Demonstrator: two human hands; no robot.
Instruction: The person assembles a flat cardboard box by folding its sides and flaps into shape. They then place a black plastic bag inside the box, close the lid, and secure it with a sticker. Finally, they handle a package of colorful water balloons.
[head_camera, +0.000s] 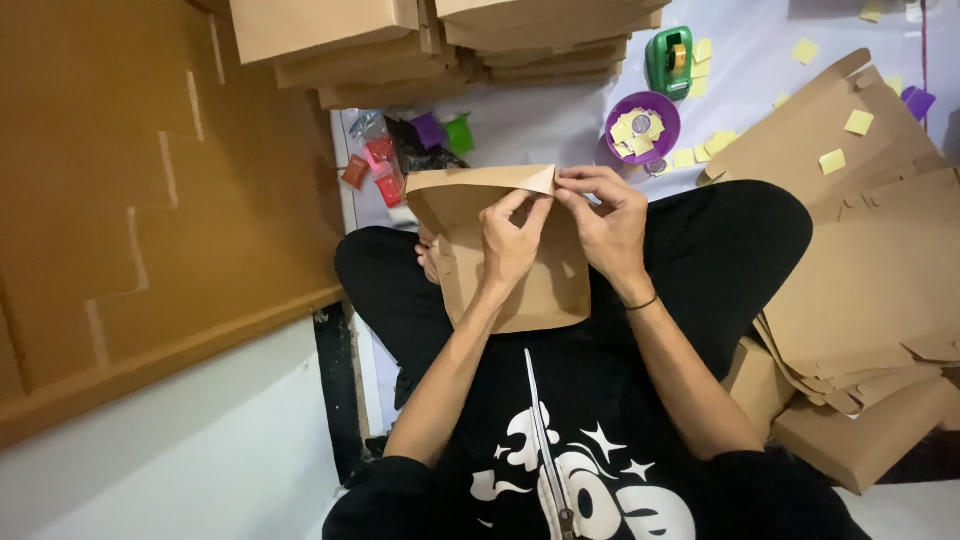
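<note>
A brown cardboard piece (460, 215), partly folded, rests on my crossed legs in black trousers. My left hand (510, 240) lies on its middle, with thumb and forefinger pinching the folded top flap near its right corner. My right hand (605, 220) grips the same flap from the right side, fingers curled over the edge. A thin dark band circles my right wrist.
Flat brown cardboard blanks (860, 290) pile up at the right, some with yellow sticky squares. Folded boxes (440, 45) stack at the top. A purple bowl (643, 128) of yellow squares, a green tape dispenser (668, 60) and small coloured packets (380, 170) lie ahead. Brown panel (130, 200) at left.
</note>
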